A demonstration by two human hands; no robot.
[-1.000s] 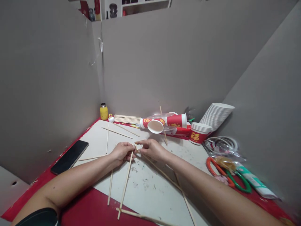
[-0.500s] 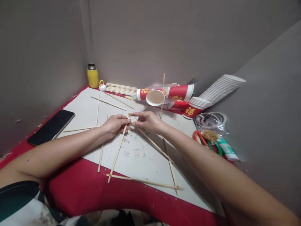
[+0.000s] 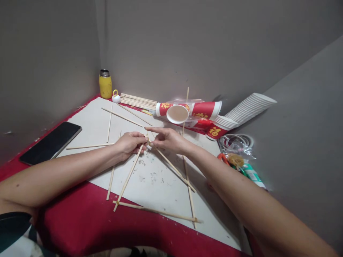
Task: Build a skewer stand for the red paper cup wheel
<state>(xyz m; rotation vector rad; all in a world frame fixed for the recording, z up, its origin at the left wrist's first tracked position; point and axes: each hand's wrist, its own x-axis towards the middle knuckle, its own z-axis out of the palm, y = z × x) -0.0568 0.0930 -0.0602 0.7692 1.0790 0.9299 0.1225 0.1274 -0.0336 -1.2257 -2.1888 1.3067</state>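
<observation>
My left hand [image 3: 130, 145] is closed in a pinch around the upper end of a wooden stick [image 3: 130, 175]. That stick slants down toward me and crosses a bottom stick [image 3: 160, 212], where a small tan rubber band binds them. At the bottom stick's right end, another band joins it to a long stick [image 3: 189, 192]. Close against my left fingertips, my right hand [image 3: 171, 140] pinches a thin yellowish rubber band [image 3: 149, 142] with thumb and finger, its index finger stretched out above. A further stick [image 3: 174, 166] slants down right from beneath my right hand. My fingers partly hide the joint.
Loose sticks [image 3: 122, 117] lie on the white board [image 3: 91, 123]. A black phone [image 3: 50, 142] is at left. Behind stand a yellow bottle [image 3: 105, 85] and a stick bundle [image 3: 138, 101]. Paper cups [image 3: 249, 110], a cable coil [image 3: 241, 141] and a rubber-band bag [image 3: 235, 160] are at right.
The view has shifted a little. The lower part of the joined sticks sits slightly farther left and nearer me. Both hands stay together at the same joint, with fingers only slightly moved.
</observation>
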